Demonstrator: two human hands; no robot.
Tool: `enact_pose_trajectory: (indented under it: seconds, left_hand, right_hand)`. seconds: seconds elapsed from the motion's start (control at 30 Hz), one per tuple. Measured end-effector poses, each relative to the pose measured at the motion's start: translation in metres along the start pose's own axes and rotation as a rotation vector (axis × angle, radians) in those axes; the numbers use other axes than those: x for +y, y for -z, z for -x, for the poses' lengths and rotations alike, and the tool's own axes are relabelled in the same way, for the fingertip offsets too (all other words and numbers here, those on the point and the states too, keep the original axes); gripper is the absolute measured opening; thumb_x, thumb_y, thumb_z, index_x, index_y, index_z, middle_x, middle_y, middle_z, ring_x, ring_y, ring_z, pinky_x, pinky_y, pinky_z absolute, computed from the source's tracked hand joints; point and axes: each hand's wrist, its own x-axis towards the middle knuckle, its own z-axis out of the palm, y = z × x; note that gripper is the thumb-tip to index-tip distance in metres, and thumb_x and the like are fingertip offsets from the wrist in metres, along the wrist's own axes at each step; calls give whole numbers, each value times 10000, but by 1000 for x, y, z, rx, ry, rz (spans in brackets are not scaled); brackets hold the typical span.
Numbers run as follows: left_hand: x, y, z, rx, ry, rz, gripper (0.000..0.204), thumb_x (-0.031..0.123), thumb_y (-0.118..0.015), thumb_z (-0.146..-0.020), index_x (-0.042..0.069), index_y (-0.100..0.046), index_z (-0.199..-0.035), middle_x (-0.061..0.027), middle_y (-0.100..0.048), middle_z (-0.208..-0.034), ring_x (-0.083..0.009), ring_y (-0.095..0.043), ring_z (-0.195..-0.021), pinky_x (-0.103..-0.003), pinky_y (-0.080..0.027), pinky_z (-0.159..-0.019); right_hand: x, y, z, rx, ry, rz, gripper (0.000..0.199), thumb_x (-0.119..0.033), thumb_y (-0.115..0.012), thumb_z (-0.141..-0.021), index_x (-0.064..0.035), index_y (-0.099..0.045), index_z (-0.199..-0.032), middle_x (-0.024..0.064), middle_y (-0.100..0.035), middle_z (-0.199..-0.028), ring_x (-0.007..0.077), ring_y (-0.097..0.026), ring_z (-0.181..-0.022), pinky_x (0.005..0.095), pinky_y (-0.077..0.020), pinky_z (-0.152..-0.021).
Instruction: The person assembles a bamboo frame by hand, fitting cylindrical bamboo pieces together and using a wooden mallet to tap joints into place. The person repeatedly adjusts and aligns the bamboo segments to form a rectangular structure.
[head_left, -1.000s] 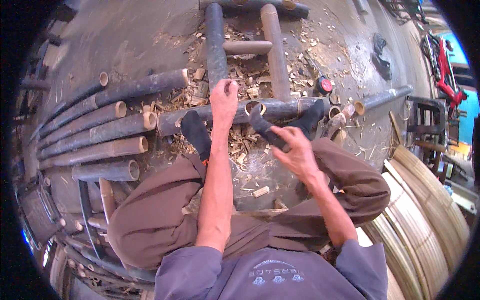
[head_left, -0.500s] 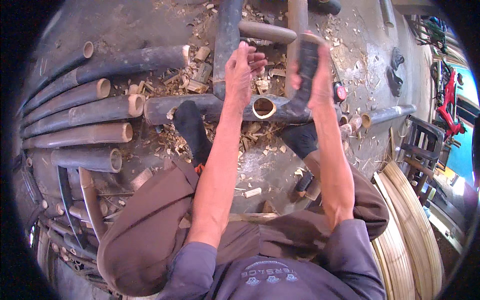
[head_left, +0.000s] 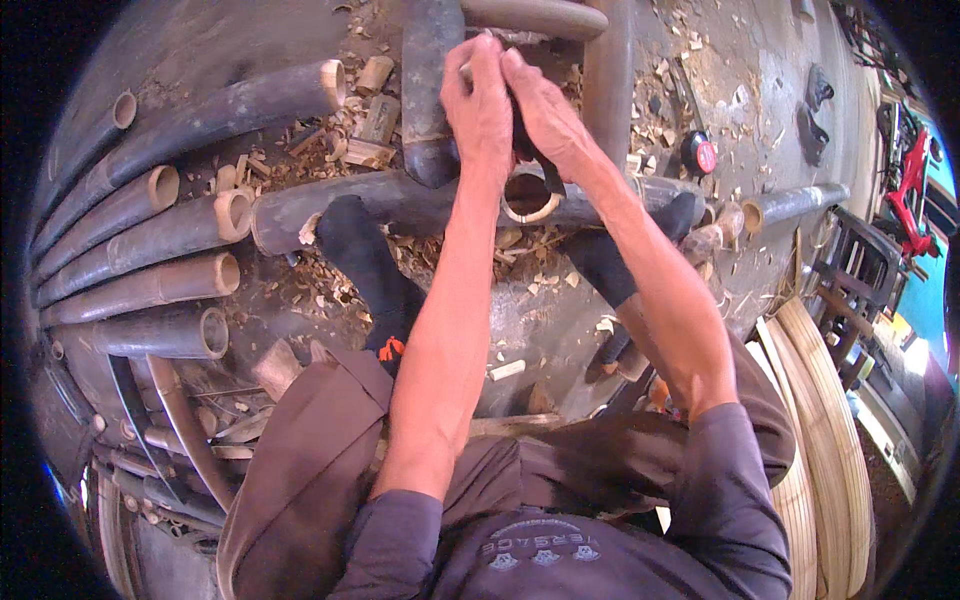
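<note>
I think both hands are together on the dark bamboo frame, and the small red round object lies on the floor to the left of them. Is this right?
Not fully. The head view shows the left hand and right hand together at the dark bamboo frame, but the small red round object lies to their right.

Both hands (head_left: pixel 510 105) grip tool over bamboo pole (head_left: pixel 400 200).

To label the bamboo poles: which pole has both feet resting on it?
The dark horizontal pole under both socked feet, with a round hole cut in it below the hands; the others lie untouched.
</note>
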Motion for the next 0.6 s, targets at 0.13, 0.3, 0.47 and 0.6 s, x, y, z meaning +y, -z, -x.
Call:
enact_pose_trajectory:
  seconds: [0.13,0.3,0.47,0.6]
  left_hand:
    - [-16,-25,-15,-379,136,-70,298,270,-548,-953,29,-666,-1082,-52,-638,-1078,-174,-575,-999,-309,-459,-908]
    - [-60,-78,16,-1104,149,-291,324,312,-602,-897,32,-686,-1040,-102,-683,-1020,-211,-619,-960,-350,-486,-880]
    - [-82,-57,9,-742,144,-358,261,257,-684,-815,36,-702,-954,-120,-714,-943,-230,-671,-878,-352,-529,-816]
    - [-26,3,-11,40,34,-26,274,214,-490,-949,20,-649,-1061,-96,-658,-1035,-173,-609,-946,-336,-495,-837]
  right_hand:
    - [0,1,15,416,-89,-142,595,-487,-402,-1025,-1,-512,-1350,153,-561,-1325,227,-498,-1236,351,-385,-1037]
    - [60,16,50,1084,91,1,681,-558,-216,-1035,-11,-506,-1318,148,-577,-1196,209,-543,-1110,364,-430,-975]
    - [43,9,48,689,113,-156,532,-438,-340,-1030,-25,-539,-1299,125,-586,-1227,213,-539,-1149,349,-409,-1015]
    - [7,2,4,152,150,22,497,-375,-506,-998,18,-538,-1300,171,-599,-1286,243,-524,-1233,342,-385,-1047]
